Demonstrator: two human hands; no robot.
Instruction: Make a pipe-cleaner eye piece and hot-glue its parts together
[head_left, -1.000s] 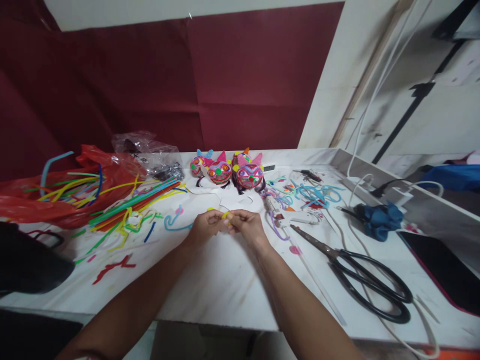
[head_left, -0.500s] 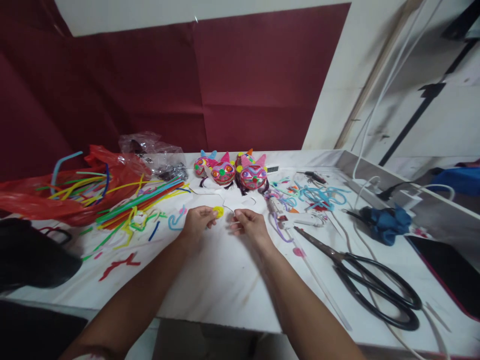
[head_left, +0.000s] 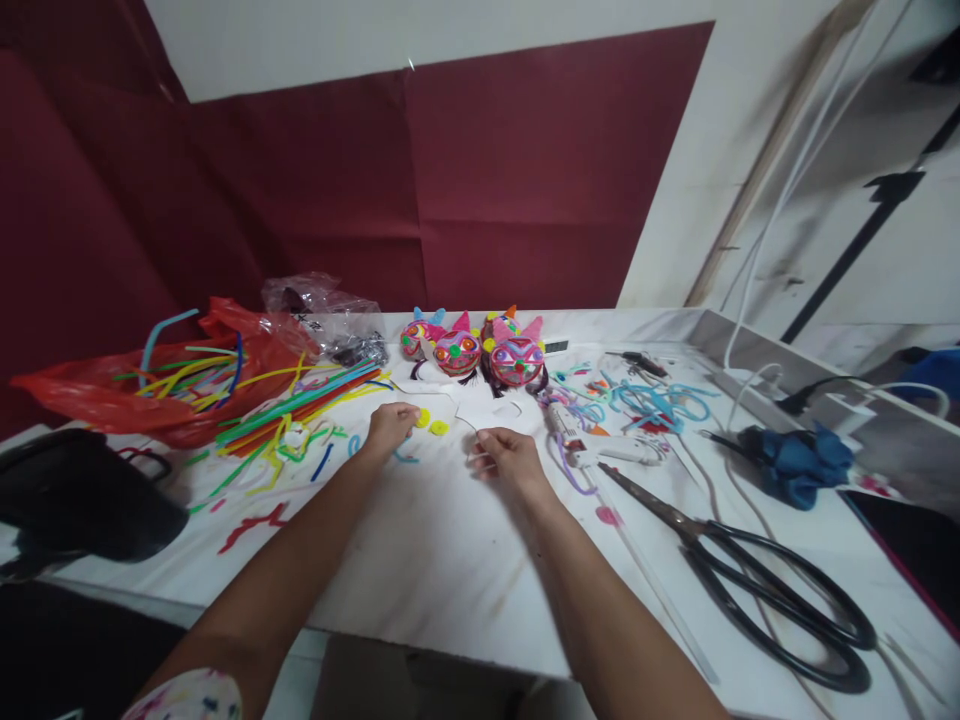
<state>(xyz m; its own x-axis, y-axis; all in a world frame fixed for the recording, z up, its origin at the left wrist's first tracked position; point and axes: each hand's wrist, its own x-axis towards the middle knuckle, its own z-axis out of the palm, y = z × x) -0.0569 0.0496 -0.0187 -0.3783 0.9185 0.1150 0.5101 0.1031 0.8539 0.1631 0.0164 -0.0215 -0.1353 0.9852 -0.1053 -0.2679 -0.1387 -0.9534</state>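
My left hand (head_left: 394, 430) is pinched at the edge of a small yellow disc (head_left: 423, 417), which looks like coiled pipe cleaner. A second yellow disc (head_left: 439, 428) lies on the table just right of it. My right hand (head_left: 510, 458) has thumb and fingers closed together; a thin dark line runs from the fingertips toward the white paper (head_left: 491, 408), and what they hold is unclear. Behind the hands stand several colourful animal heads (head_left: 517, 362) with pointed ears. A blue pipe cleaner piece (head_left: 405, 458) lies beside my left hand.
On the left are pipe cleaners (head_left: 300, 410), a red plastic bag (head_left: 180, 420) and a black container (head_left: 97, 500). On the right lie a white glue gun (head_left: 577, 440), large black-handled scissors (head_left: 701, 530), a blue cloth (head_left: 806, 465), a phone (head_left: 900, 550) and cables.
My left hand has moved left, away from my right hand. Two yellow discs now show apart, one on the table. The view has shifted slightly; my right hand stays nearly in place.
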